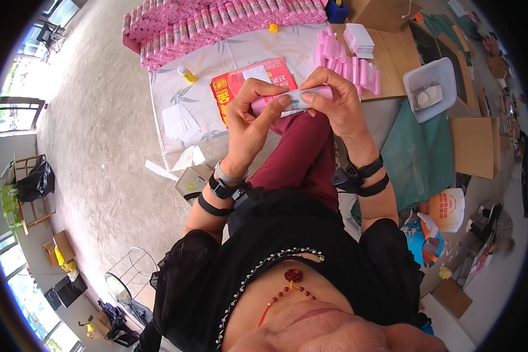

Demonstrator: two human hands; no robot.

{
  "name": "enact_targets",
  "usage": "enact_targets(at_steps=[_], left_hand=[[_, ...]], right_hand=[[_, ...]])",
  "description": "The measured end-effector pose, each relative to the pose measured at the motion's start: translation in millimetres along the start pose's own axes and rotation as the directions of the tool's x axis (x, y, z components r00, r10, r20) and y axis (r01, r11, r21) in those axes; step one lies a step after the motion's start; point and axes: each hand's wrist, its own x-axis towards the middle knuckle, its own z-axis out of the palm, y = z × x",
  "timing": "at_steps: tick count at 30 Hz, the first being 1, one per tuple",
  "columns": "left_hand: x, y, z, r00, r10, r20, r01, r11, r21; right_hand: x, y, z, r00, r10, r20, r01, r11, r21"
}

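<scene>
Both of my hands hold a small pink roll [322, 91] level above the near side of the table, just beyond my knees. A white paper label lies across the middle of the roll. My left hand [249, 108] pinches the left end, its thumb pressing on the label. My right hand [339, 105] grips the other end with thumb and fingers. Beneath them lies a red printed sheet [229, 88] with a white label [256, 73] on it. Unlabelled pink rolls [365, 76] lie to the right, beside a stack of white labels [359, 40].
Many labelled pink rolls [217, 20] are piled at the table's back. A yellow glue bottle [186, 74], a yellow cap [273, 27] and loose white slips [179, 120] rest on the patterned cloth [211, 58]. At right are a white plastic tub [443, 70] and a cardboard box [474, 146].
</scene>
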Motion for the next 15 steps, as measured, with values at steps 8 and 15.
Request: enact_targets(at_steps=[8, 15], left_hand=[[2.5, 0.0, -3.7, 0.996, 0.071, 0.048, -0.074, 0.995, 0.073], [2.8, 2.5, -8.3, 0.998, 0.007, 0.057, -0.014, 0.993, 0.120]], right_hand=[[0.9, 1.3, -0.5, 1.000, -0.015, 0.019, 0.015, 1.000, 0.012], [0.0, 4.4, -2.0, 1.000, -0.014, 0.027, 0.014, 1.000, 0.009]])
